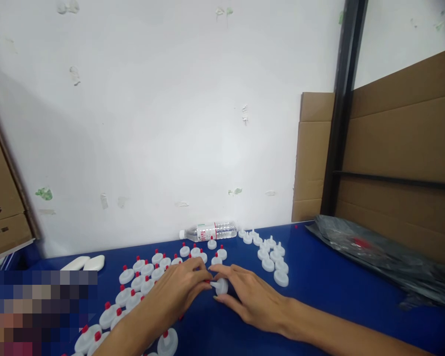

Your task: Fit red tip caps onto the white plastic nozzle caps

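Just above the blue table, my right hand [246, 294] grips a white plastic nozzle lid [221, 287] by its round base, between thumb and fingers. The lid lies tilted on its side, its thin spout pointing left. At the tip of that spout, my left hand [189, 282] is pinched closed on a small red cap [208, 282], mostly covered by the fingertips. Whether the cap sits on the spout I cannot tell. Around and beyond my left arm stand many white nozzle lids [147, 269] with red tips. Right of my hands is a group of nozzle lids [276, 256] without red tips.
A clear plastic bottle [224, 231] lies against the white wall. Grey plastic bags [371, 257] lie on the right, beside cardboard [404, 138] and a black post [339, 123]. Two white oval objects [94, 263] lie at the left, near a cardboard box [3, 198].
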A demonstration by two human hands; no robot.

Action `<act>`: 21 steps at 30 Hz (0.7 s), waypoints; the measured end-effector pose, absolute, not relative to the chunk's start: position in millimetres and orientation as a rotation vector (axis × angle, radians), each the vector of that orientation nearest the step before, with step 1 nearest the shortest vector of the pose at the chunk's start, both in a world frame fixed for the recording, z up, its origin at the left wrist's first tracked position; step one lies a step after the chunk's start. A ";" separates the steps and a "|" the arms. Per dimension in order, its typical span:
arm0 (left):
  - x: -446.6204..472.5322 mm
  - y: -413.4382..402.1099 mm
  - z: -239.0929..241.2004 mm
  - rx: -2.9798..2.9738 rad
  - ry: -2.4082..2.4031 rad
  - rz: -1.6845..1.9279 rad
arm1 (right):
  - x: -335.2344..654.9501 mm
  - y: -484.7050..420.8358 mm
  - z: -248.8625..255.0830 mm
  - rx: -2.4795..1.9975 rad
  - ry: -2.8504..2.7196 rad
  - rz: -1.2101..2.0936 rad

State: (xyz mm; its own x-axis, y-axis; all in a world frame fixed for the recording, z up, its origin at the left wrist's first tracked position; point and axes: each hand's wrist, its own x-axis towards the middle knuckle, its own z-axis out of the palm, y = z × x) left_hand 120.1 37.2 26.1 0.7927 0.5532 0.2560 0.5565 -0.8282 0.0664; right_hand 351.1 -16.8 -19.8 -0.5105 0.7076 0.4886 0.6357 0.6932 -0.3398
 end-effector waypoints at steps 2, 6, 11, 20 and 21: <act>121.3 35.8 24.6 -2.945 -0.932 -0.405 | 351.2 -17.4 -18.7 -1.047 -2.320 0.133; 123.5 34.1 21.6 -2.946 -0.878 -0.412 | 351.8 -17.9 -20.0 -1.052 -2.339 0.059; 128.2 34.9 17.4 -2.829 -0.909 -0.327 | 353.0 -15.3 -24.6 -0.973 -2.359 0.068; 136.2 30.1 21.2 -2.849 -1.013 -0.292 | 346.6 -24.6 -15.4 -0.942 -2.270 0.130; 137.1 27.8 22.8 -2.862 -1.024 -0.302 | 346.0 -25.9 -14.7 -0.933 -2.269 0.123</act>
